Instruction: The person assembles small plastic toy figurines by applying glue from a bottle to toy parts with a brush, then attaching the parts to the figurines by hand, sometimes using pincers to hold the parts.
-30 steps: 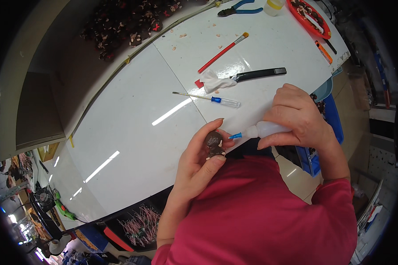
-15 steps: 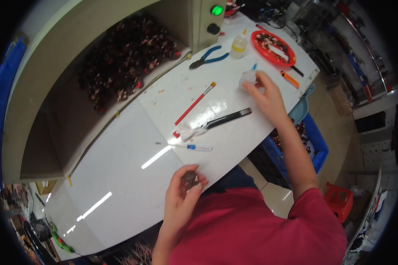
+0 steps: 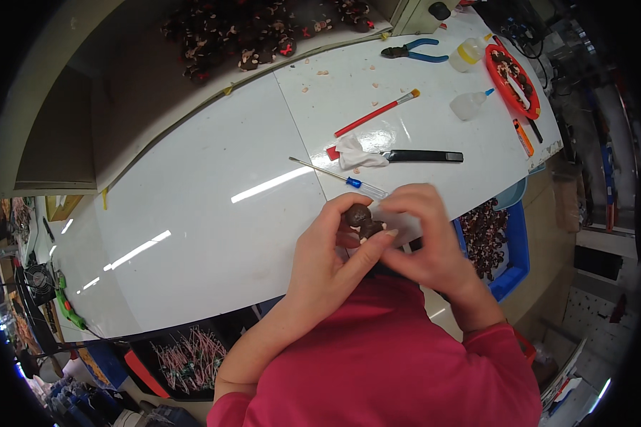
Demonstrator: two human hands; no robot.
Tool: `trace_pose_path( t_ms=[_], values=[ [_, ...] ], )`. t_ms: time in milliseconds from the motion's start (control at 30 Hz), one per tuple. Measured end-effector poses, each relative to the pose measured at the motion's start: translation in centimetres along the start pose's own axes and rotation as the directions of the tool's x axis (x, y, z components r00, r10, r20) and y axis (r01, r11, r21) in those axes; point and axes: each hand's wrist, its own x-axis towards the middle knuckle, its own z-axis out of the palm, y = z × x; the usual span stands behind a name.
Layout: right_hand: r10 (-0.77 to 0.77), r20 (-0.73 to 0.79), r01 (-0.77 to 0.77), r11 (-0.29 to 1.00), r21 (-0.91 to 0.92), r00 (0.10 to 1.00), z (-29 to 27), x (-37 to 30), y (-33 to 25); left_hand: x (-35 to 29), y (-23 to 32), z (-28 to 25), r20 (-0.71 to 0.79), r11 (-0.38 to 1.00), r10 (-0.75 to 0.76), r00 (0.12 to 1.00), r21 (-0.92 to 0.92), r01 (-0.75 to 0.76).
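Note:
My left hand point(image 3: 335, 245) is closed round a small dark brown figurine point(image 3: 359, 215) with a ball-shaped head and pale pink bits, above the table's near edge. My right hand point(image 3: 431, 238) is close beside it, thumb and fingers curved and apart, slightly blurred; I see nothing in it. Just beyond the hands lies a screwdriver point(image 3: 352, 183) with a clear and blue handle. A white cloth point(image 3: 361, 153) is wrapped about one end of a black-handled tool point(image 3: 424, 156). The clear squeeze bottle point(image 3: 468, 106) with a blue tip stands farther right.
A red brush point(image 3: 377, 113), blue-handled pliers point(image 3: 414, 51), a yellow-banded bottle point(image 3: 467, 55), an orange cutter point(image 3: 523, 137) and a red dish point(image 3: 534, 112) of small parts lie on the white table point(image 3: 214, 164). Many figurines fill the booth point(image 3: 263, 35). A blue crate point(image 3: 518, 249) stands below.
My right hand has let go of the blue-tipped bottle, now on the table, and come back to my left hand. The left hand still holds the figurine. The view has shifted.

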Motion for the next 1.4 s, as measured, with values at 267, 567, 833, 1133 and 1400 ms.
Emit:
trace_pose_path(
  t_ms=[267,567,833,1133,1400],
  values=[
    [-0.141,-0.123,0.144,0.989,0.017,0.982,2.9,0.7,0.3,-0.2,-0.8,0.5,-0.054,0.978,0.116,0.992,0.179,-0.105],
    [-0.058,-0.246,0.077,0.995,0.065,0.968,4.4,-0.2,1.3,0.0,-0.6,0.2,-0.052,0.863,0.176,0.983,0.488,-0.129],
    [-0.016,-0.295,0.056,0.99,0.129,0.955,5.3,-0.6,1.9,0.4,-1.5,0.3,-0.05,0.714,0.353,0.934,0.66,-0.234],
    [0.068,-0.241,-0.03,0.987,0.156,0.968,4.7,0.3,1.3,0.7,-1.8,0.7,-0.083,0.712,0.33,0.94,0.676,-0.191],
    [0.039,-0.225,-0.006,0.989,0.148,0.974,4.7,0.3,1.4,0.7,-1.9,0.8,-0.093,0.704,0.343,0.935,0.684,-0.19]
  ],
)
